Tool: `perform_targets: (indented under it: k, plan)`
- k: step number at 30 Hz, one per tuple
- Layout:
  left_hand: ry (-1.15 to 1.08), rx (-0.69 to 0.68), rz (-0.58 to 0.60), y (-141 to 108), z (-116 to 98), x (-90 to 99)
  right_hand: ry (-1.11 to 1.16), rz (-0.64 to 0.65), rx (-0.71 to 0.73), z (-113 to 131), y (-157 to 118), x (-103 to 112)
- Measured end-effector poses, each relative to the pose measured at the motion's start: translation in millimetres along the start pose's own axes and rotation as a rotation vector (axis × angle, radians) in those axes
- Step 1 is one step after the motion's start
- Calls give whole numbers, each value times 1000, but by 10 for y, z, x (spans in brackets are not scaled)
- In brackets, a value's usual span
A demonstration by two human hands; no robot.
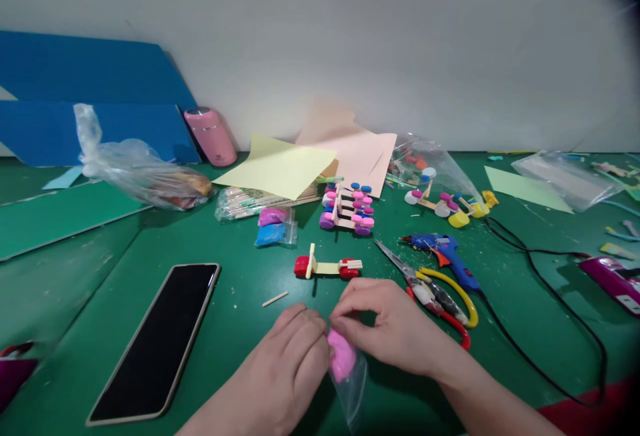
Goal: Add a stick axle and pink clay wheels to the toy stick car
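Head view. My left hand [293, 359] is curled, its bent fingers holding the side of a clear plastic bag [351, 399]; its fingertips are hidden. My right hand [383, 319] pinches the bag's upper end, thumb and index finger together. The bag lies between them at the near side of the counter [225, 329] and contains pink clay [342, 357].

Progress, in my judgement: the pink clay is not yet out, nor shaped. Apparently finished are a red-wheeled stick scooter [327, 269] just beyond my hands and, behind it, a row of stick scooters [346, 224] with coloured wheels. One short stick [275, 299] lies unattached.

Other containers: small clear pouches [292, 235] hold blue and purple clay; a clear packet [235, 206] holds wooden sticks; a knotted plastic bag [135, 166] has brownish contents I cannot identify.
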State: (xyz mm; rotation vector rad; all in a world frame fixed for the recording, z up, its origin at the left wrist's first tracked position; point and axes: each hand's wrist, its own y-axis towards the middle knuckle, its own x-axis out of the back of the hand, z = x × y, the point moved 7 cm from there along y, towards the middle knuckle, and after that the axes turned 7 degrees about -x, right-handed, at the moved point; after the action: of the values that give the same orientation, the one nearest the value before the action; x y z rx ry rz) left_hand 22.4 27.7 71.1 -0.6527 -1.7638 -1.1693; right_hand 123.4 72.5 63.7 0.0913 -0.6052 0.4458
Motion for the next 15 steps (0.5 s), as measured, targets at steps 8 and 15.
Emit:
perform_targets:
  k: [8,15]
  plan:
    - [176,-165,-21,64,-166,75,19,194,-152,-177,-18,-145]
    - [196,-179,-89,-32,-126,73,288,94,-221,-309,8,-144]
